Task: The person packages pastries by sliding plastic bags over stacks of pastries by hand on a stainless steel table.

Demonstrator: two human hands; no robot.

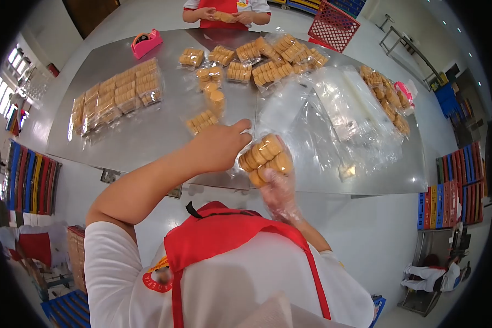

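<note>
My right hand, in a clear plastic glove, grips a clear bag of round cookies near the table's front edge. The cookies sit in stacked rows, tilted toward me. Close to the bag's left side is my bare left hand, its fingers curled and the thumb near the forefinger. Whether it pinches the bag's plastic is too small to make out. Just beyond the left hand, a loose stack of cookies and more cookies lie on plastic.
Bagged cookies stand in rows on the left of the steel table. More packs are heaped at the back, with empty clear bags on the right. A pink tape dispenser stands back left. Opposite, a person holds a pack.
</note>
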